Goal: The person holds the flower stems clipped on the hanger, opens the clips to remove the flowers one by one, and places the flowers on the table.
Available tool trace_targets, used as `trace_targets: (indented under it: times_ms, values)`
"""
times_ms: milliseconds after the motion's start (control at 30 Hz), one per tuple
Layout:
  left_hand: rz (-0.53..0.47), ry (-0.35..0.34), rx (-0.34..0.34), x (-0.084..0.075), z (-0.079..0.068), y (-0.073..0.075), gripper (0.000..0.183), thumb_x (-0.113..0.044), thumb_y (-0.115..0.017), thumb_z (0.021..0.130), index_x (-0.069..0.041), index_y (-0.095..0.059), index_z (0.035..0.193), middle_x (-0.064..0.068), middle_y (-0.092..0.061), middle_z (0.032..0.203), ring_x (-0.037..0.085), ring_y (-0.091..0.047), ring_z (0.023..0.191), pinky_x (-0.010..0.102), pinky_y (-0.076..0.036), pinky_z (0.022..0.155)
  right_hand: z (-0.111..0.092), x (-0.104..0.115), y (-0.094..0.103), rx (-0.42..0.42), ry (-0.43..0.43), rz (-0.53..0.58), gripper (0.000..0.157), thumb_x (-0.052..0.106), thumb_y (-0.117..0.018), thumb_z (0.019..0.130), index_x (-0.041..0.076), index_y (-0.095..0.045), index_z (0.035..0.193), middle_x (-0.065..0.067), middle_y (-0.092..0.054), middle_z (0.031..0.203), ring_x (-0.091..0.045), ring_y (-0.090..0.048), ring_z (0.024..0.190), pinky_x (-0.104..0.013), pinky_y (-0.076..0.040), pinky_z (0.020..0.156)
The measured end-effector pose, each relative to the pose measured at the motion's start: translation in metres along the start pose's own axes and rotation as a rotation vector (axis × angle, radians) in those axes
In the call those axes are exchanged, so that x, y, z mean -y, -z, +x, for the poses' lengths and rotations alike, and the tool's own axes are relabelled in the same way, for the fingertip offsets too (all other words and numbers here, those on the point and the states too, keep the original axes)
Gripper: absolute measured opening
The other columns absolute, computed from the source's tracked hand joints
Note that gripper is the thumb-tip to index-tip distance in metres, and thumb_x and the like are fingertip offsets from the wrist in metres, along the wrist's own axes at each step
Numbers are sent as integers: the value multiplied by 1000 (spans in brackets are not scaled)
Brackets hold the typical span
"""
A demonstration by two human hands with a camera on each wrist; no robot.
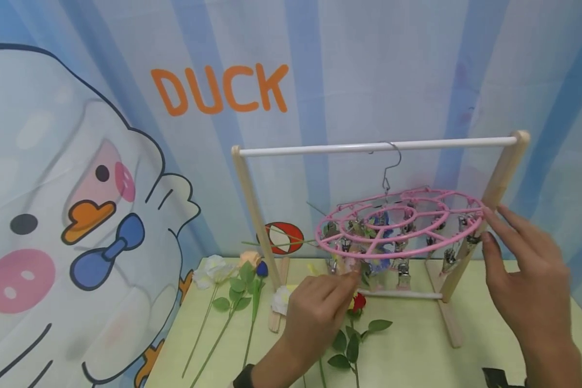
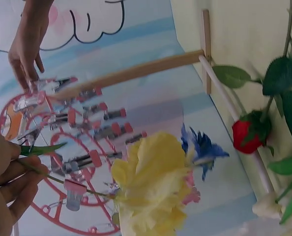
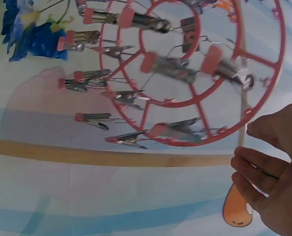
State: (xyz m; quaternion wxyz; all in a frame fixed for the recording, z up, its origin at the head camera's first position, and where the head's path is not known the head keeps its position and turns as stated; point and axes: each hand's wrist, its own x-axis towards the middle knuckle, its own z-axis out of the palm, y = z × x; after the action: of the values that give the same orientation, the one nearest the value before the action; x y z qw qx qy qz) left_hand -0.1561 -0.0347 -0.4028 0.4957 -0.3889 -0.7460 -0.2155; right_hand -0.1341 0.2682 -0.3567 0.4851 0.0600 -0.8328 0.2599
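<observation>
A pink round clip hanger with metal clips hangs by its hook from the rack's white bar. My left hand is under its front edge. In the left wrist view, the fingers pinch a thin green stem leading to a yellow artificial flower, head down. A pink-tipped clip is beside that stem. My right hand is at the hanger's right rim, thumb and fingers apart; whether the fingertips touch the rim is unclear. Blue flowers hang head down under the hanger.
The wooden rack stands on a pale green table. A red rose lies in front of it. To the left are white, peach and blue flowers. Behind hangs a curtain with a duck print.
</observation>
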Motion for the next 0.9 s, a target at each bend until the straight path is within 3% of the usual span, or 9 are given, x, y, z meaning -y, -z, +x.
trace_targets:
  times_ms: [100, 233, 333, 400, 500, 600, 700, 800, 900]
  values:
    - [24, -45, 25, -12, 1, -3, 25, -12, -78, 97, -13, -80, 122, -4, -81, 97, 9, -75, 82, 20, -56, 70, -1, 12, 9, -66, -3, 15, 36, 11, -62, 107, 8, -67, 143, -21, -63, 148, -54, -57, 133, -49, -43, 122]
    - [72, -86, 63, -27, 0, -8, 17, -14, -72, 102, -18, -82, 115, -7, -80, 97, 6, -73, 84, 19, -55, 72, 0, 39, 22, -190, 63, 71, 35, 22, -56, 110, 4, -71, 136, -24, -70, 137, -44, -63, 131, -23, -40, 120]
    - [99, -107, 112, -38, -2, -12, 20, -16, -64, 107, -21, -82, 110, -9, -77, 97, 5, -70, 88, 20, -55, 75, -2, 65, 30, -238, 115, 130, 35, 24, -58, 109, 0, -76, 126, -30, -73, 123, -26, -66, 133, -19, -42, 117]
    - [106, -114, 155, -44, -4, -14, 24, -16, -59, 109, -23, -82, 110, -10, -75, 98, 5, -68, 90, 20, -54, 76, -7, 83, 34, -214, 152, 173, 37, 26, -59, 110, -3, -78, 122, -31, -75, 117, -17, -66, 131, -19, -43, 115]
    - [130, -141, 195, -52, -7, -19, 23, -18, -59, 110, -26, -80, 113, -12, -71, 98, 4, -63, 89, 20, -52, 78, -19, 107, 36, -124, 197, 273, 41, 32, -61, 110, -3, -79, 117, -28, -76, 113, -8, -65, 128, -15, -44, 112]
    - [160, -172, 207, -58, -10, -25, 18, -22, -63, 108, -28, -80, 110, -11, -66, 97, 5, -60, 88, 21, -51, 81, -30, 124, 31, 4, 234, 366, 42, 37, -61, 109, 2, -81, 117, -17, -78, 112, -9, -67, 119, -12, -45, 106]
    - [196, -195, 218, -62, -13, -30, 13, -27, -68, 104, -29, -80, 110, -13, -68, 96, 3, -61, 90, 23, -51, 86, -39, 127, 21, 187, 221, 351, 33, 38, -64, 107, 13, -80, 123, -3, -77, 116, -10, -67, 109, -11, -48, 97]
    - [221, -204, 273, -67, -15, -33, 9, -32, -73, 100, -30, -81, 103, -17, -71, 94, 1, -64, 93, 25, -50, 90, -44, 122, 9, 382, 124, 237, 25, 28, -74, 102, 27, -78, 126, 7, -75, 119, -12, -69, 104, -22, -57, 86]
    - [248, -212, 363, -72, -16, -36, 9, -37, -75, 98, -32, -78, 91, -17, -73, 95, 2, -67, 96, 26, -51, 93, -47, 116, -4, 564, -26, 146, 38, 18, -84, 93, 32, -76, 127, 7, -75, 121, -18, -74, 101, -37, -62, 81]
